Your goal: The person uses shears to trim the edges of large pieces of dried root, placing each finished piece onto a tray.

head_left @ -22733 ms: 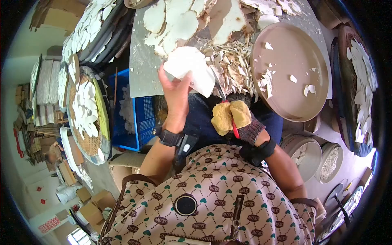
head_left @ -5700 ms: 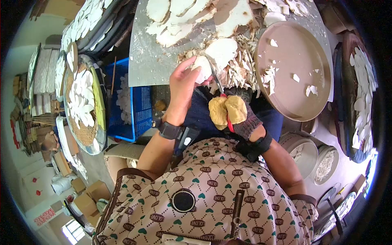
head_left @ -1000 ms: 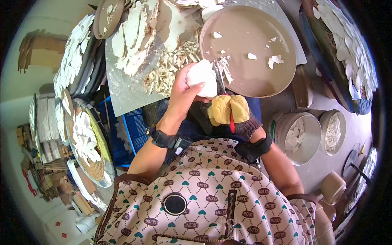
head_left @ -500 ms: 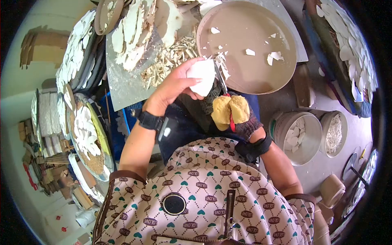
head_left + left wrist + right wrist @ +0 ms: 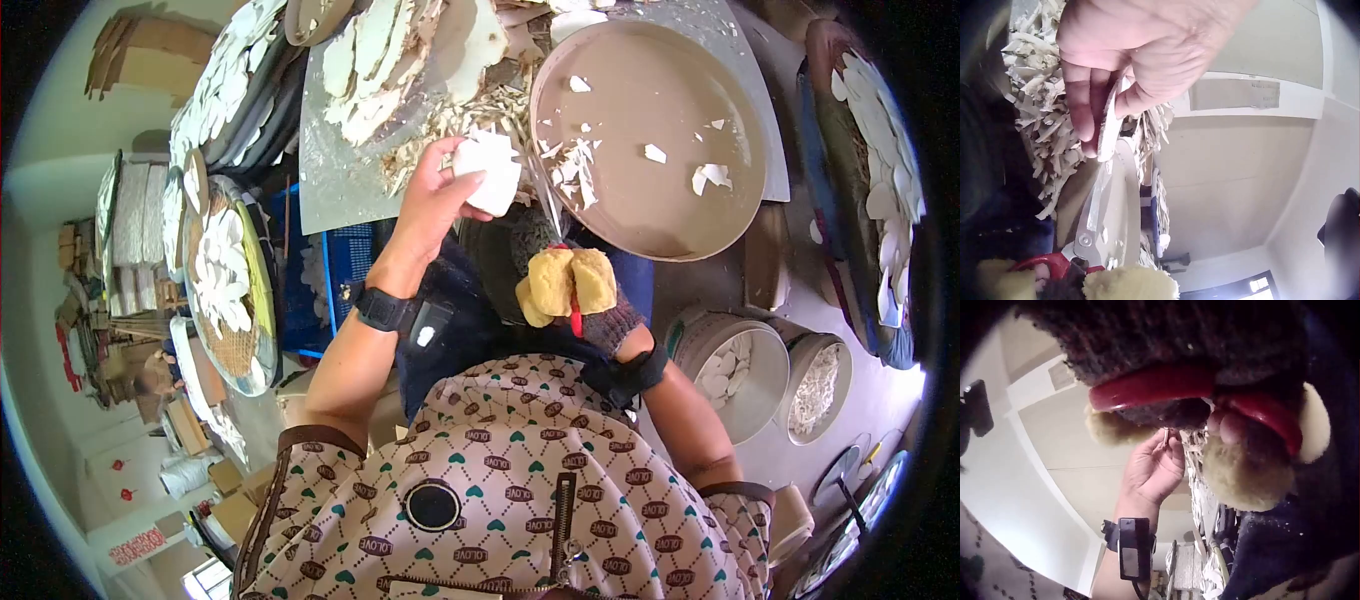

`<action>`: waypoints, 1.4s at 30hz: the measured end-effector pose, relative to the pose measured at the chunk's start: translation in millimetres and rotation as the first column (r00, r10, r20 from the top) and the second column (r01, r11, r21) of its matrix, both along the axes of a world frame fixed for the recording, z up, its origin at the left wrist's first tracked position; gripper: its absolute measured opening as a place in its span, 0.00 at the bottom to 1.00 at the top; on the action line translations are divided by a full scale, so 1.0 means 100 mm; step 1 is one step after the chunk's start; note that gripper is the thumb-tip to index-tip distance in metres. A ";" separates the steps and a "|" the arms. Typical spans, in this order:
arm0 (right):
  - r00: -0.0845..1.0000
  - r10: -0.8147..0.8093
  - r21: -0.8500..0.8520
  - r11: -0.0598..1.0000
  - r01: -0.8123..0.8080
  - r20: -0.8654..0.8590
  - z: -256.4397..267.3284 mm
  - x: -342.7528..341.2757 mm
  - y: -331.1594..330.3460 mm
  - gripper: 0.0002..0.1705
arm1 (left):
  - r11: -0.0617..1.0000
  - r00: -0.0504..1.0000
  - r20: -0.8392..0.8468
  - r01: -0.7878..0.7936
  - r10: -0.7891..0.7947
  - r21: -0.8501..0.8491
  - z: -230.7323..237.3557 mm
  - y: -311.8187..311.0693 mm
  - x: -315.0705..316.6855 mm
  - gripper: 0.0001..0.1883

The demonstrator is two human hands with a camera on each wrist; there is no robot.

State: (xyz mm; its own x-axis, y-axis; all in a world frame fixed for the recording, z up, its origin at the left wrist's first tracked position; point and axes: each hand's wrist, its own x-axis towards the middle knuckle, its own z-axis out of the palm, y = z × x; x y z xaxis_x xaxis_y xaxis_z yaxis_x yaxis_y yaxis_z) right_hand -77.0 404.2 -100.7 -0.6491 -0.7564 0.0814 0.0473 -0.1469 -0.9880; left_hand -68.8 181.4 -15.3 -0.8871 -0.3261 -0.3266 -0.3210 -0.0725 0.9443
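In the head view my bare left hand [image 5: 428, 208] pinches a white, thin slice [image 5: 490, 180] between thumb and fingers, above the table's front edge. Edge-on in the left wrist view, the slice [image 5: 1110, 128] hangs just over the tips of the scissors [image 5: 1085, 240]. My right hand [image 5: 608, 326], in a dark knitted glove, grips these scissors by their red handles [image 5: 1147, 387]. Yellow foam pads [image 5: 553, 284] wrap the handles. In the left wrist view the blades point up towards the slice. The glove and foam hide most of the right fingers.
A round brown tray [image 5: 650, 225] with a few white scraps lies on the grey table [image 5: 345, 190]. Trimmings [image 5: 480, 115] and larger slices [image 5: 375, 60] lie beside it. Buckets [image 5: 745, 375] stand at right, a blue crate [image 5: 345, 265] at left, and racks of slices [image 5: 225, 275] beyond.
The slice in my left hand is smaller than the one held 22.7 seconds ago. Over the last second the head view swings, and the left hand with the slice draws slightly away from the scissors.
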 end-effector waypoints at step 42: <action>0.721 0.339 -0.211 0.941 -0.266 0.605 0.19 0.25 -1.25 0.08 | 0.982 0.901 -0.391 -0.170 0.187 0.077 -0.33 -1.03 0.99 0.21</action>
State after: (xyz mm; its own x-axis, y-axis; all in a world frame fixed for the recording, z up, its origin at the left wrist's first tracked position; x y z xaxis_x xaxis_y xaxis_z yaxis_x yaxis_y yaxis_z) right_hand -52.2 279.0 -82.1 -0.3189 -0.9323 -0.1707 0.7056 -0.1133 -0.6995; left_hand 30.0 77.9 -48.7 -0.8742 -0.4850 0.0225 0.0998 -0.1342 0.9859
